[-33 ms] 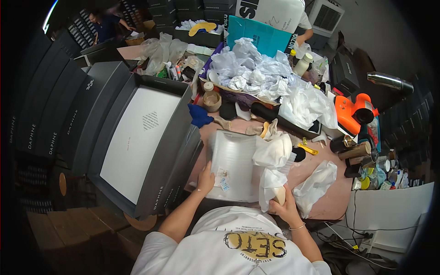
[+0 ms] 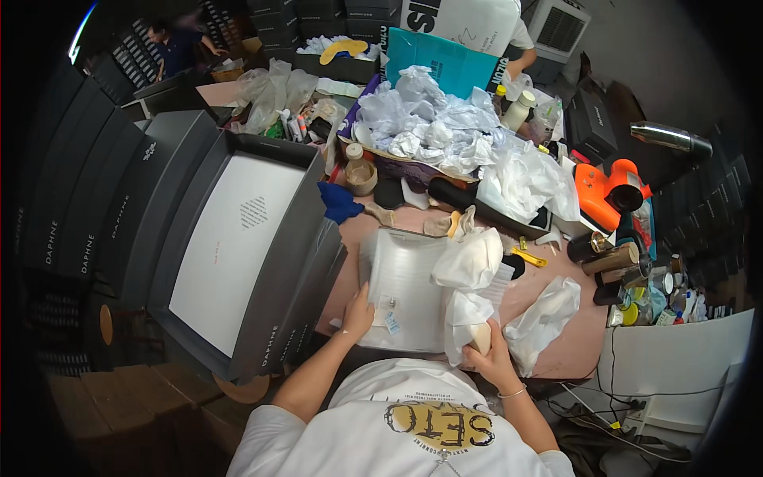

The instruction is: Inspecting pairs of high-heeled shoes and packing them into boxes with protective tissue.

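Seemingly, wrapping stands half done, a papered bundle [image 2: 470, 261] at twelve o'clock, the right grip [image 2: 493, 354] clasping a still part-bare beige item [image 2: 480, 337], the left grip [image 2: 359, 316] pinching a translucent sheet [image 2: 407, 274].

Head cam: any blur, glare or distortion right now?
Head view: fisheye bends the dark boxes at left, corners black; a bright streak glares upper left; left edge of the white packing sheet smears beside the left hand, perhaps motion blur.

Wearer's two hands [image 2: 359, 314] [image 2: 490, 359], one orange device [image 2: 598, 196]
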Demonstrator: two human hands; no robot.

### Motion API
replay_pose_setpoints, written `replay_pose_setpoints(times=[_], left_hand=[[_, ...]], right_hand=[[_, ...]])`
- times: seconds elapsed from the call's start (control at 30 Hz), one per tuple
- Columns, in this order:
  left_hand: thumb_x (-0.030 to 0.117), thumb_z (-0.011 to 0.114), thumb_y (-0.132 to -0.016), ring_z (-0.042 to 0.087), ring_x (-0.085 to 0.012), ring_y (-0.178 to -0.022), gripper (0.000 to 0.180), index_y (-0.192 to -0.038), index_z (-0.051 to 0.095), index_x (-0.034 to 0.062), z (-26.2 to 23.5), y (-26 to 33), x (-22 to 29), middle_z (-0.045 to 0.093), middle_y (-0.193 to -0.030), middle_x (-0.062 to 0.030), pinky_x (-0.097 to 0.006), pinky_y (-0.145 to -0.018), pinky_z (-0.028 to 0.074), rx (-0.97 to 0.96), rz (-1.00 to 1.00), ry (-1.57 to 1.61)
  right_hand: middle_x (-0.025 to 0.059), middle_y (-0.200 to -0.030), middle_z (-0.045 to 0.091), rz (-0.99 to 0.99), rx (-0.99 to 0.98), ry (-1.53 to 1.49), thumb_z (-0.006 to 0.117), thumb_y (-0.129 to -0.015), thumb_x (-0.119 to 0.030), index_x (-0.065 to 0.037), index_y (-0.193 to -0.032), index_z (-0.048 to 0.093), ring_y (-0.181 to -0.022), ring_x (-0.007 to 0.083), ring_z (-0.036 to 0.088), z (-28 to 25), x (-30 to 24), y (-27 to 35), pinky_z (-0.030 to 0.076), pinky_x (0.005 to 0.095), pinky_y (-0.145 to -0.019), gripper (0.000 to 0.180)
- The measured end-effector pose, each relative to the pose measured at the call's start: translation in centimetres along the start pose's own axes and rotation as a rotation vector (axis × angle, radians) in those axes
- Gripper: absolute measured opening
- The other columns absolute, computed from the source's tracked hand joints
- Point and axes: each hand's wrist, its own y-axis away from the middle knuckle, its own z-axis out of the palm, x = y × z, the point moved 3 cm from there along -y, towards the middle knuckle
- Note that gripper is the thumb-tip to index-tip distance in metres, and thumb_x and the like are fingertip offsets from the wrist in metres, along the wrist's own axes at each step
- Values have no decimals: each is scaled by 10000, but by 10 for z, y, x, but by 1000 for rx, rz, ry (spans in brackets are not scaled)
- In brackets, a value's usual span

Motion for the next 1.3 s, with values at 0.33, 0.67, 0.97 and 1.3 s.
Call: replay_pose_setpoints(times=[0.33,0.67,0.97,1.3], left_hand=[[361,508,-965,616,-151,-871,387,-1072,608,3,-3,-11,140,641,-992,-58,-307,-808,500,-187,-175,1051],[351,465,-971,649,-202,-860,356,-1042,617,37,-88,-110,184,662,-979,-79,-323,-741,524,37,-18,1410],[316,492,-919,597,-360,-742,361,-804,594,-10,28,20,184,619,-792,-167,-386,-649,481,-217,807,-311],[358,523,-918,584,-303,-1096,644,-1377,322,-47,12,-6,182,486,-1298,-229,-459,-949,488,-1338,-449,905]], right_hand=[[186,-1279,449,-258,-149,451,686,-710,-135,-71,-1275,419,-1086,395,524,14,-20,-7,477,409,-874,628],[104,-1238,516,-611,-449,1087,602,-786,-158,-218,-1273,463,-946,227,589,5,-26,6,481,349,-771,510],[81,-1187,550,-206,252,829,690,-662,-50,-157,-1242,513,-961,287,604,-92,-27,11,510,382,-755,616],[45,-1321,488,-988,-158,1156,584,-801,-169,-273,-1263,498,-1181,230,493,-65,-63,9,364,481,-965,481]])
